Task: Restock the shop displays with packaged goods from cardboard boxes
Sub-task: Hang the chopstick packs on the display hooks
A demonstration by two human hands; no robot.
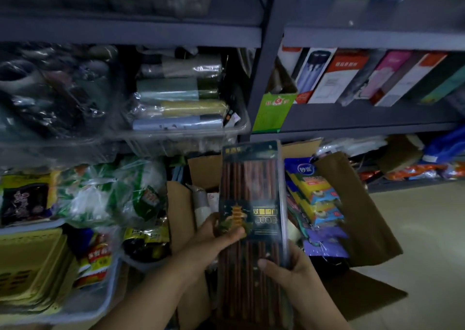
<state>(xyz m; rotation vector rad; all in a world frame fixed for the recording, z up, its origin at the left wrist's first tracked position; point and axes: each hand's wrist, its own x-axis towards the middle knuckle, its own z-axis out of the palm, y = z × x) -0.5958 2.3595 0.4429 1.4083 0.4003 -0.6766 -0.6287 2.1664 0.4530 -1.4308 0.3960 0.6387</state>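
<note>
Chopstick packs [251, 203], a stack of them, are held upright above an open cardboard box [357, 203] on the floor before grey shelving [261, 78]. At left, the left hand [216, 236] is curled round the stack's edge, thumb pressed on the front label. At right, the right hand [289, 269] grips the lower corner. A firm two-sided hold is advised so the slippery wrappers are kept squared until a display slot is chosen.
</note>
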